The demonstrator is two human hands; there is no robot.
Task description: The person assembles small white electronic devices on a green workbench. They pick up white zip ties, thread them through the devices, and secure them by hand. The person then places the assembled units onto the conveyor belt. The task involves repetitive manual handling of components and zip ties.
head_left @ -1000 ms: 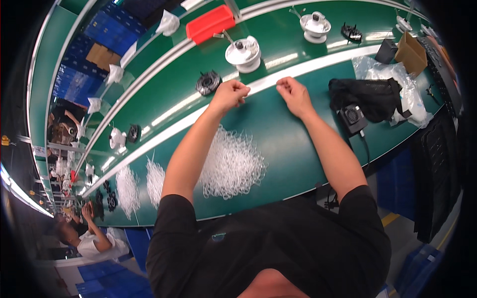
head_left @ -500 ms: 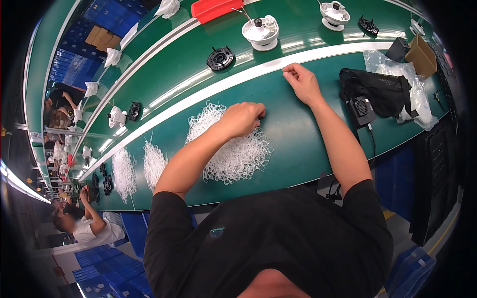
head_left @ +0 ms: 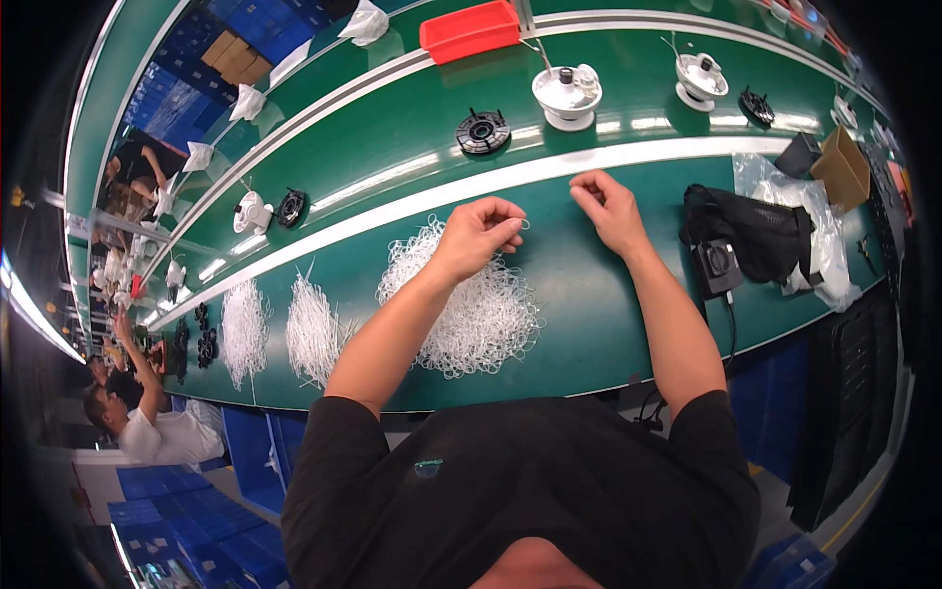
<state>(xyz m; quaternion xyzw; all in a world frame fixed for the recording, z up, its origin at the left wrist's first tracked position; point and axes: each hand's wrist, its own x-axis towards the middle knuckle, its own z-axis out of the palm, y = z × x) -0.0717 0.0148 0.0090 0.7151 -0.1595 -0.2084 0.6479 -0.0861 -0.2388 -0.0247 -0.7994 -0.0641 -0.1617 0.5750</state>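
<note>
My left hand (head_left: pixel 481 239) is closed in a pinch over the right side of a big heap of white looped ties (head_left: pixel 481 324). A thin white tie (head_left: pixel 526 224), bent into a small loop, sticks out from its fingertips. To the right, above the green table, my right hand (head_left: pixel 610 214) has its fingers curled in toward the thumb. Whatever it may hold is hidden. The hands are apart, their fingertips facing each other. Left of the heap lie two smaller piles of thin white ties, a nearer pile (head_left: pixel 312 334) and a farther pile (head_left: pixel 243 334).
Beyond a white rail, white bowl-shaped units (head_left: pixel 567 96) and black round parts (head_left: pixel 483 132) stand on a green surface, with a red bin (head_left: pixel 471 31) behind. On the right lie a black mesh bag (head_left: pixel 751 231), a black corded device (head_left: pixel 718 265) and a cardboard box (head_left: pixel 842 167). Other people work at far left.
My left hand has turned and lifted slightly, so the looped tie now shows at its fingertips. The right hand remains curled. The whole view has shifted, and the far-left person's arm is raised higher.
</note>
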